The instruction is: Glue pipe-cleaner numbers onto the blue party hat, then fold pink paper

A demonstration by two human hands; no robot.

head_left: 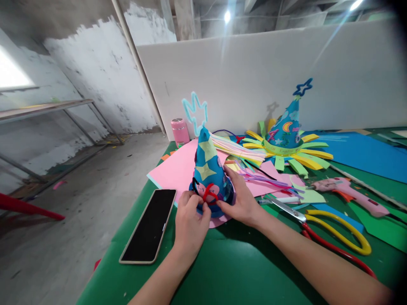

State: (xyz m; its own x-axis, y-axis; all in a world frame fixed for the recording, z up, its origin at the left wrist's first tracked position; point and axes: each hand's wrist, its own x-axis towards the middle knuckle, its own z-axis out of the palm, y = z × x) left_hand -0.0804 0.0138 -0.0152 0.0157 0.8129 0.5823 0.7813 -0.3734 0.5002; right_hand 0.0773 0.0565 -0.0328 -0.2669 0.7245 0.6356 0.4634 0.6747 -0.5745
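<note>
- The left hand [190, 220] pinches its fingertips shut on a red pipe cleaner [210, 192] at the lower edge of the blue cone hat [208, 169].
- The right hand [241, 199] wraps the hat's other side, thumb in front and fingers behind, likely to hold it upright and steady.
- The hat stands on pink paper [178, 169] on the green surface [222, 271], just ahead of both wrists.
- A phone [149, 231] lies flat to the left; scissors [337, 237] and a glue gun [346, 192] lie to the right, clear of the hands.
- Farther back, a second decorated hat [286, 131] and a pink bottle [179, 131] stand before a white board [254, 72].
</note>
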